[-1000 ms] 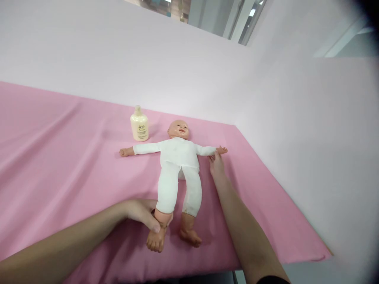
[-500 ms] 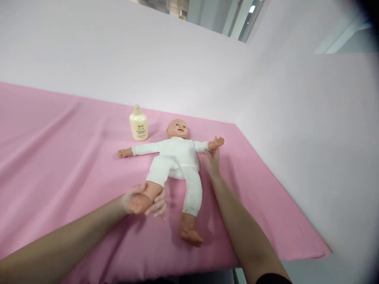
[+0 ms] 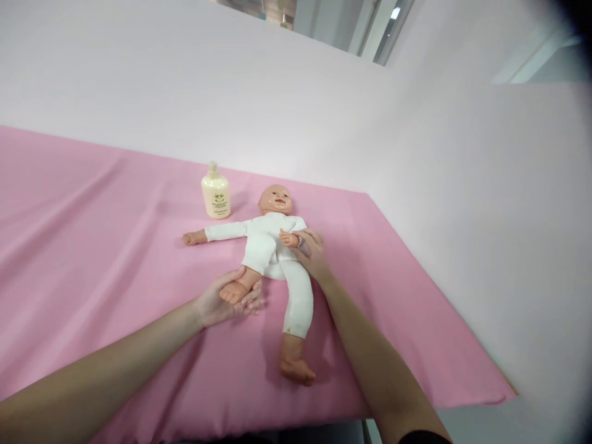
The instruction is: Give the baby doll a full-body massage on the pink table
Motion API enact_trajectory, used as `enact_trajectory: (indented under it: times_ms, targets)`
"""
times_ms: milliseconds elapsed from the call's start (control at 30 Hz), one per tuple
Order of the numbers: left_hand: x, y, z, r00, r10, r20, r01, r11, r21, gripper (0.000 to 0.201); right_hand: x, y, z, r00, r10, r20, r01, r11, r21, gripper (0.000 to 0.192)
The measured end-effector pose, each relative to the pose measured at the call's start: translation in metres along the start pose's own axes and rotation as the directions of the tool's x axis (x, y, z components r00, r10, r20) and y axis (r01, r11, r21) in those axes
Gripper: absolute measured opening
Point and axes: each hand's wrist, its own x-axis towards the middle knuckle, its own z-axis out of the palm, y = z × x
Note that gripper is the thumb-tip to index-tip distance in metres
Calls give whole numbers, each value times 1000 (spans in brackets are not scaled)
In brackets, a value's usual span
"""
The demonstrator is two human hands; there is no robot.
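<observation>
A baby doll (image 3: 277, 225) with a white cloth body lies on its back on a pink sheet (image 3: 139, 265), its head away from me. My left hand (image 3: 224, 302) is closed around the ankle of the bent leg (image 3: 250, 277) at the left, holding it raised off the sheet. The doll's other leg (image 3: 300, 302) lies stretched toward me. My right hand (image 3: 313, 250) grips the forearm of the arm on the right side, folded across the belly. The opposite arm (image 3: 226, 231) stretches out to the left.
A cream-coloured bottle (image 3: 216, 194) with a printed label stands left of the doll's head. White walls (image 3: 439, 166) rise behind and to the right of the pink-covered table. Its front edge lies close to me.
My right hand has brought the doll's arm inward from the side onto the belly. The left hand has pushed the held leg up toward the body, bending it more.
</observation>
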Motion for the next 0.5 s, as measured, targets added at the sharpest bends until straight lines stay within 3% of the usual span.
enact_trajectory:
  times_ms: [67, 133, 267, 333, 400, 500]
  targets:
    - [-1, -2, -3, 997, -22, 80, 20, 999, 30, 41, 0, 7, -1, 992, 100, -83, -91, 991, 102, 34]
    - [-1, -3, -5, 985, -57, 161, 49, 997, 58, 44, 0, 15, -3, 954, 250, -167, -204, 946, 252, 39]
    - [-6, -6, -3, 945, -151, 291, 106, 981, 163, 44, 1, 30, -14, 796, 536, -279, -346, 783, 517, 48]
    - [-10, -7, 0, 935, -224, 275, 153, 954, 258, 43, 0, 36, -17, 701, 653, -285, -391, 687, 612, 49]
    - [-12, -7, 2, 935, -298, 192, 204, 896, 395, 40, -2, 41, -18, 630, 742, -229, -418, 573, 705, 48]
    - [-14, -6, 4, 938, -340, 70, 250, 803, 540, 37, -3, 46, -16, 593, 791, -154, -409, 460, 788, 50]
